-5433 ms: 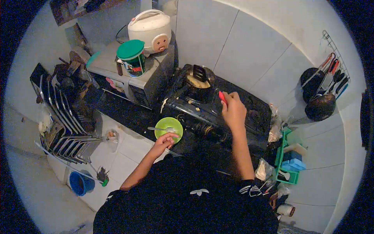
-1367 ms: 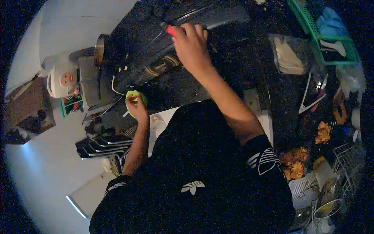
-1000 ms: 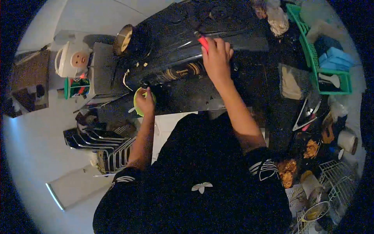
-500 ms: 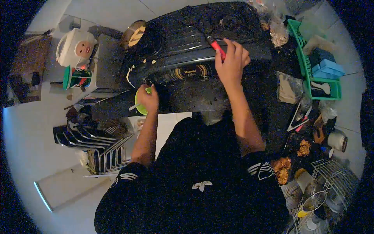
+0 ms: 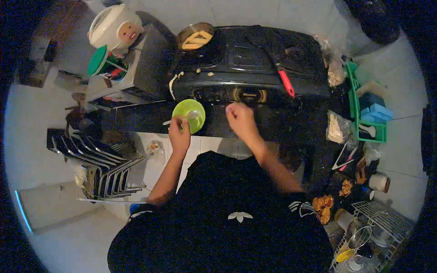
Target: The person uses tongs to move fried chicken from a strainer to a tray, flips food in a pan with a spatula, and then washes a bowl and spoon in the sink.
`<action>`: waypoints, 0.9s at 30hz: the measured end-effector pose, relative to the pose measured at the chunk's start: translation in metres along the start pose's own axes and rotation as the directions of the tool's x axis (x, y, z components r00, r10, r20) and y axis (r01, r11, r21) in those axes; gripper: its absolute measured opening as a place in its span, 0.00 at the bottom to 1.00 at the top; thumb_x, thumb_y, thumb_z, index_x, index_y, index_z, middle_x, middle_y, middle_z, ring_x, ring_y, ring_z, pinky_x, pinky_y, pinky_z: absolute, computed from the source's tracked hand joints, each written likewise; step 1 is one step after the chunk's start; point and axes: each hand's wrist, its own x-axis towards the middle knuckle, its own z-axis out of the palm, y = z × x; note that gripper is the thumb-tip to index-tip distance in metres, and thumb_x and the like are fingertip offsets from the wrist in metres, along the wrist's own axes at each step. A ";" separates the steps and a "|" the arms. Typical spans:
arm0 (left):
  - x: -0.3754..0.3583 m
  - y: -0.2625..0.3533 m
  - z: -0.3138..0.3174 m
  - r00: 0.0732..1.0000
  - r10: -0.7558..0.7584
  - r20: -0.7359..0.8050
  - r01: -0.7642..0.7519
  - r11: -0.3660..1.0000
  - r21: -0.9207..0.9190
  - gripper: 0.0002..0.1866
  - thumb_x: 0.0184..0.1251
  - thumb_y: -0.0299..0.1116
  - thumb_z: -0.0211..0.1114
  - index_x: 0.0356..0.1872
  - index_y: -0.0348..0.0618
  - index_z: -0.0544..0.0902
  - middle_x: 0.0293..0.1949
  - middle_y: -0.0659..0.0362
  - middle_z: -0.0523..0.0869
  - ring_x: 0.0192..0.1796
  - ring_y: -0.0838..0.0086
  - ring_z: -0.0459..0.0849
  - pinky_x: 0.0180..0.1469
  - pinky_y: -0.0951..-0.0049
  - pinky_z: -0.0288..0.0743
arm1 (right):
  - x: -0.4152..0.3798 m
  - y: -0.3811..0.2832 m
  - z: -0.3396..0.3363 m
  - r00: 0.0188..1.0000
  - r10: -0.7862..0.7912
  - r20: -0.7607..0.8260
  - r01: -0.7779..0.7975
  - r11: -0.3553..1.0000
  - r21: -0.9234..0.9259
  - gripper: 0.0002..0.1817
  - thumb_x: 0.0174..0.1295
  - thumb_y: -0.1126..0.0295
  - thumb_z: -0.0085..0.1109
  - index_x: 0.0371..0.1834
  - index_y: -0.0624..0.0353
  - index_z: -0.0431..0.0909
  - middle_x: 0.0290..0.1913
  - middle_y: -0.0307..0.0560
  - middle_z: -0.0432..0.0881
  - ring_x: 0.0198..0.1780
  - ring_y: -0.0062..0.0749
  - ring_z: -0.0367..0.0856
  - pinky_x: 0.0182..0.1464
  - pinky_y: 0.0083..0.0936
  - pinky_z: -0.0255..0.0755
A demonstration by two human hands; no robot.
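Note:
A light green bowl [image 5: 197, 104] with a spoon [image 5: 193, 114] in it stands on the dark counter in front of the stove. My left hand [image 5: 180, 135] is closed at the bowl's near left rim, thumb and fingers pinched on it. Loosely curled, my right hand [image 5: 242, 120] hovers over the counter to the right of the bowl, with nothing visible in its fingers. A turner with a red handle [image 5: 286, 83] lies across the black stove [image 5: 255, 54], its handle toward me. On the left burner sits a frying pan [image 5: 183, 34] holding several pale yellow strips [image 5: 197, 40].
Batter spills [image 5: 172, 86] mark the stove's left side. A white rice cooker [image 5: 109, 28] is at the far left, above stacked metal-framed chairs [image 5: 98, 168]. On the right are a green basket [image 5: 378, 133], tongs [image 5: 344, 158], fried food [image 5: 323, 208] and a wire dish rack [image 5: 387, 223].
My right hand has let go of the turner, which now lies on the stove, and has moved left toward the bowl. My left hand has shifted from the stove front to the bowl's near rim.

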 end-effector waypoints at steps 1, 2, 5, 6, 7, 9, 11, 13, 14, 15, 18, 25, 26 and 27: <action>-0.009 -0.011 -0.014 0.991 -0.104 0.078 0.112 0.988 -0.105 0.08 0.65 0.31 0.61 0.41 0.39 0.77 0.30 0.57 0.79 0.32 0.71 0.77 0.35 0.71 0.71 | -0.006 0.008 0.023 0.999 0.005 0.053 0.000 0.996 -0.086 0.09 0.59 0.69 0.58 0.31 0.65 0.79 0.29 0.57 0.81 0.33 0.56 0.80 0.38 0.42 0.74; -0.016 -0.022 -0.027 0.966 -0.196 0.168 0.228 0.953 -0.202 0.06 0.67 0.30 0.60 0.40 0.39 0.77 0.28 0.59 0.78 0.30 0.77 0.75 0.33 0.75 0.70 | -0.012 0.022 0.047 0.994 0.015 0.104 0.004 0.985 -0.173 0.10 0.59 0.67 0.58 0.31 0.65 0.79 0.28 0.58 0.81 0.32 0.55 0.80 0.37 0.42 0.74; -0.023 -0.063 -0.063 0.921 -0.185 0.342 0.257 0.950 -0.179 0.05 0.69 0.29 0.58 0.40 0.40 0.78 0.25 0.64 0.77 0.29 0.83 0.73 0.30 0.80 0.68 | -0.019 0.038 0.102 0.966 0.201 0.163 -0.173 0.970 -0.173 0.13 0.60 0.65 0.57 0.30 0.66 0.80 0.26 0.60 0.81 0.28 0.54 0.81 0.33 0.42 0.74; -0.021 -0.076 -0.069 0.921 -0.186 0.342 0.263 0.946 -0.192 0.05 0.69 0.29 0.58 0.40 0.40 0.78 0.25 0.64 0.77 0.29 0.83 0.73 0.30 0.80 0.68 | -0.019 0.052 0.119 0.966 0.202 0.162 -0.171 0.967 -0.187 0.13 0.60 0.65 0.57 0.30 0.66 0.80 0.26 0.60 0.81 0.28 0.54 0.81 0.33 0.42 0.74; -0.020 -0.088 -0.073 0.895 -0.163 0.416 0.281 0.929 -0.240 0.04 0.69 0.29 0.58 0.41 0.41 0.78 0.25 0.64 0.77 0.29 0.83 0.73 0.30 0.80 0.68 | -0.017 0.068 0.134 0.956 0.227 0.186 -0.205 0.970 -0.132 0.13 0.61 0.64 0.56 0.30 0.66 0.80 0.25 0.61 0.81 0.27 0.53 0.82 0.33 0.43 0.75; -0.019 -0.114 -0.077 0.847 -0.109 0.521 0.332 0.873 -0.358 0.05 0.68 0.28 0.56 0.41 0.41 0.78 0.26 0.65 0.78 0.30 0.83 0.74 0.31 0.79 0.69 | -0.012 0.034 0.138 0.937 0.231 0.263 -0.144 0.939 -0.311 0.13 0.66 0.70 0.51 0.39 0.72 0.79 0.28 0.59 0.85 0.27 0.36 0.87 0.32 0.33 0.80; -0.012 -0.130 -0.085 0.842 -0.071 0.534 0.316 0.868 -0.384 0.05 0.68 0.27 0.57 0.41 0.41 0.78 0.27 0.65 0.78 0.30 0.83 0.74 0.31 0.79 0.69 | -0.015 0.039 0.160 0.955 0.252 0.159 -0.201 0.939 -0.280 0.15 0.65 0.65 0.51 0.36 0.68 0.80 0.26 0.59 0.83 0.26 0.44 0.84 0.32 0.37 0.78; -0.004 -0.141 -0.093 0.839 0.001 0.544 0.269 0.869 -0.416 0.05 0.66 0.27 0.57 0.40 0.41 0.78 0.28 0.65 0.79 0.30 0.82 0.74 0.32 0.79 0.69 | -0.014 0.035 0.173 0.960 0.274 0.054 -0.254 0.937 -0.242 0.17 0.65 0.61 0.50 0.32 0.64 0.81 0.24 0.59 0.82 0.24 0.51 0.82 0.31 0.41 0.76; -0.002 -0.147 -0.094 0.840 0.006 0.543 0.274 0.859 -0.433 0.05 0.66 0.27 0.57 0.40 0.41 0.78 0.28 0.65 0.79 0.30 0.82 0.74 0.32 0.79 0.69 | -0.010 0.034 0.176 0.952 0.294 0.084 -0.265 0.931 -0.250 0.14 0.64 0.65 0.51 0.36 0.66 0.81 0.27 0.58 0.83 0.27 0.42 0.85 0.33 0.36 0.78; 0.000 -0.154 -0.096 0.829 0.018 0.559 0.276 0.856 -0.436 0.05 0.67 0.27 0.57 0.40 0.40 0.79 0.28 0.64 0.79 0.31 0.81 0.74 0.33 0.78 0.69 | -0.007 0.026 0.179 0.942 0.315 0.115 -0.278 0.926 -0.257 0.12 0.63 0.70 0.52 0.40 0.69 0.81 0.29 0.57 0.85 0.29 0.34 0.87 0.34 0.31 0.80; 0.007 -0.167 -0.101 0.813 0.041 0.581 0.293 0.832 -0.470 0.05 0.68 0.29 0.57 0.40 0.40 0.79 0.28 0.64 0.79 0.31 0.80 0.74 0.34 0.77 0.70 | -0.001 -0.001 0.181 0.972 0.048 -0.231 -0.139 0.907 -0.397 0.11 0.62 0.69 0.54 0.38 0.67 0.81 0.29 0.55 0.85 0.30 0.34 0.86 0.35 0.30 0.78; -0.006 -0.190 -0.119 0.790 0.018 0.613 0.367 0.788 -0.495 0.09 0.71 0.35 0.58 0.42 0.41 0.79 0.32 0.59 0.83 0.34 0.76 0.79 0.37 0.73 0.73 | 0.036 -0.003 0.185 0.903 -0.135 -0.407 -0.113 0.840 -0.530 0.09 0.57 0.69 0.61 0.31 0.66 0.80 0.29 0.58 0.82 0.29 0.50 0.81 0.36 0.39 0.76; -0.007 -0.193 -0.121 0.777 0.032 0.629 0.364 0.792 -0.489 0.09 0.71 0.36 0.58 0.43 0.41 0.79 0.34 0.58 0.84 0.35 0.75 0.80 0.37 0.72 0.74 | 0.039 0.002 0.186 0.890 -0.189 -0.414 -0.085 0.825 -0.559 0.08 0.55 0.70 0.63 0.30 0.66 0.80 0.29 0.59 0.83 0.30 0.49 0.82 0.37 0.37 0.76; -0.010 -0.195 -0.119 0.799 0.040 0.600 0.356 0.773 -0.525 0.09 0.71 0.36 0.57 0.43 0.42 0.78 0.33 0.58 0.84 0.34 0.73 0.80 0.38 0.70 0.74 | 0.039 0.000 0.188 0.877 -0.185 -0.445 -0.103 0.830 -0.548 0.08 0.54 0.70 0.64 0.29 0.66 0.80 0.29 0.59 0.83 0.31 0.48 0.82 0.37 0.36 0.76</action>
